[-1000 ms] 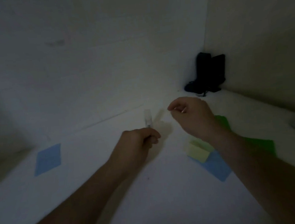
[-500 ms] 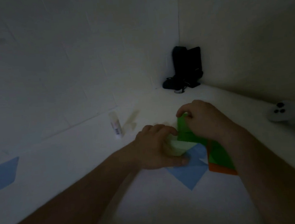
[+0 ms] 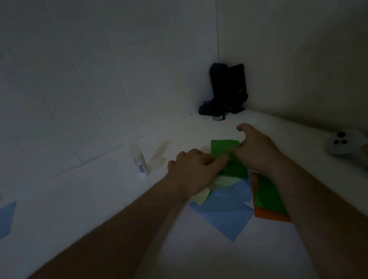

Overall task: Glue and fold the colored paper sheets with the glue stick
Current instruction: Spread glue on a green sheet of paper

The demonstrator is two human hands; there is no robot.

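Dimly lit, both hands work at a small pile of coloured paper on the white worktop (image 3: 100, 212). The left hand (image 3: 194, 171) lies palm-down on the pile, fingers stretched flat and pressing on the folded green sheet (image 3: 230, 157), with a pale yellow sheet (image 3: 205, 196) showing from under the palm. The right hand (image 3: 256, 149) meets it from the other side — thumb and fingertips appear to pinch the green sheet's right edge, though the grip itself is too dark to tell for certain, and the forefinger is lifted clear above. Beneath these lies a light blue sheet (image 3: 226, 213), turned so one corner points toward the person. Just right of it, partly under the right forearm, a second green sheet (image 3: 268, 196) rests on an orange sheet (image 3: 270, 216). The glue stick (image 3: 139, 160) stands upright and alone, left of the hands and near the wall, touched by neither. Another blue sheet (image 3: 0, 222) lies well apart at the left edge. A black object (image 3: 225, 89) sits in the far corner, and a white controller (image 3: 351, 146) rests at the right.
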